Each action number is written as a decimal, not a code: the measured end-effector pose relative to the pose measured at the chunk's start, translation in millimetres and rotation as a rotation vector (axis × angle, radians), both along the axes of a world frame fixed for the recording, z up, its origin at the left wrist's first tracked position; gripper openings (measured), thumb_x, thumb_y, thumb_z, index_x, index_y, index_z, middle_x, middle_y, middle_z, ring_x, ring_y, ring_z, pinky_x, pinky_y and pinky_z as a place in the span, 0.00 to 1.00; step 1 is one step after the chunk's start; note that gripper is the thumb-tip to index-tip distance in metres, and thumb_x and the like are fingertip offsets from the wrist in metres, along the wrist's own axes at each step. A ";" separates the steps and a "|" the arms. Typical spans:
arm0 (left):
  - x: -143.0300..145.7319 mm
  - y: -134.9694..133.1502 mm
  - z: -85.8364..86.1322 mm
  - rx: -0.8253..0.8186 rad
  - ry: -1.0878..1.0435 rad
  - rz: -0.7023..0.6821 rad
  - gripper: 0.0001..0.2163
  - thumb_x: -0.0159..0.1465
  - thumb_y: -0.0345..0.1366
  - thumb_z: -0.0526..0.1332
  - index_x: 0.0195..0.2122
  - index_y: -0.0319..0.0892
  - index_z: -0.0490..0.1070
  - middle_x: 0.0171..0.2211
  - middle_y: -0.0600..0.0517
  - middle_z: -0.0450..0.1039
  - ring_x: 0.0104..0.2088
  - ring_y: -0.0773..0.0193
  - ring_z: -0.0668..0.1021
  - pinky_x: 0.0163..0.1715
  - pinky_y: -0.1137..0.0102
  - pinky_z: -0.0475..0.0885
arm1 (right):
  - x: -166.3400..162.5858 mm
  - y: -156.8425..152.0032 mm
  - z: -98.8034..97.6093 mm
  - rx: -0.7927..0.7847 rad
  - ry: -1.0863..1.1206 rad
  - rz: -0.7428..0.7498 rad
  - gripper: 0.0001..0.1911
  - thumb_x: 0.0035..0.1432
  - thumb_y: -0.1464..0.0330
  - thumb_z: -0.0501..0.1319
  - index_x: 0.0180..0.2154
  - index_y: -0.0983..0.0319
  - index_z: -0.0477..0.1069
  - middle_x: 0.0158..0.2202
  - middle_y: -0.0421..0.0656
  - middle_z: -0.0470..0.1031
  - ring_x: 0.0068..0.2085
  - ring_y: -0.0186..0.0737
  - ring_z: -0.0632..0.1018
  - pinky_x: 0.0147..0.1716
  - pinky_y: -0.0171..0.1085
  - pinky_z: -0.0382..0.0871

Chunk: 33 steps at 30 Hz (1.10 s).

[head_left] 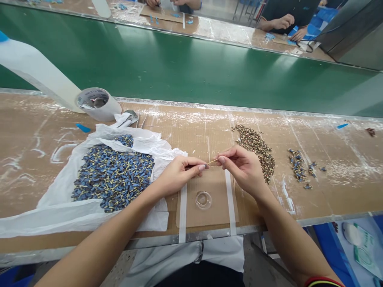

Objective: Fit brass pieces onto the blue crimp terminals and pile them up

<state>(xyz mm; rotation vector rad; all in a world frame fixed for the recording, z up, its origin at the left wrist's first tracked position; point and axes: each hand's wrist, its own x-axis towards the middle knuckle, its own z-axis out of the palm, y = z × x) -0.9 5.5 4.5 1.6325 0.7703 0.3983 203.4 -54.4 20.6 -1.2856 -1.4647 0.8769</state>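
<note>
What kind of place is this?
Probably a factory or workshop: there's a long worktable, a spread-out heap of tiny blue-and-yellow pieces, and another person's hand at a table across the green strip.

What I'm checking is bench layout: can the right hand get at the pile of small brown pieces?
Probably yes: the right hand is close to the pile of small brown pieces, with nothing visible between them. It pinches a thin yellowish stick, though, which might hamper picking.
</note>
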 end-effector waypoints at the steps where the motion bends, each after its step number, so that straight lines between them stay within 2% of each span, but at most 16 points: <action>1: 0.1 0.1 0.5 -0.001 0.000 -0.003 0.15 0.65 0.43 0.56 0.38 0.38 0.77 0.31 0.49 0.75 0.34 0.62 0.74 0.35 0.69 0.70 | 0.0 -0.1 -0.2 0.001 -0.003 -0.002 0.06 0.61 0.65 0.63 0.34 0.61 0.72 0.32 0.42 0.78 0.34 0.38 0.80 0.35 0.38 0.76; 11: 0.0 0.0 -0.2 -0.012 -0.007 -0.004 0.14 0.66 0.41 0.56 0.37 0.38 0.77 0.31 0.50 0.74 0.34 0.63 0.74 0.35 0.70 0.69 | 1.1 -0.1 -2.3 0.004 -0.039 0.014 0.05 0.60 0.66 0.63 0.34 0.61 0.72 0.33 0.43 0.79 0.35 0.38 0.81 0.35 0.38 0.76; 17: -0.5 -0.1 0.4 -0.022 -0.012 -0.009 0.14 0.66 0.41 0.56 0.39 0.38 0.76 0.31 0.50 0.74 0.34 0.63 0.74 0.35 0.70 0.69 | 0.5 0.0 -2.6 0.005 -0.036 0.038 0.04 0.59 0.67 0.64 0.34 0.61 0.72 0.33 0.43 0.79 0.34 0.38 0.80 0.35 0.37 0.76; 33: -1.5 1.1 -0.6 0.013 -0.042 -0.030 0.12 0.66 0.38 0.57 0.43 0.38 0.77 0.35 0.49 0.76 0.36 0.64 0.74 0.37 0.71 0.68 | -0.7 -0.7 4.2 0.174 -0.175 0.097 0.03 0.60 0.73 0.62 0.33 0.60 0.69 0.34 0.42 0.78 0.36 0.37 0.79 0.35 0.37 0.72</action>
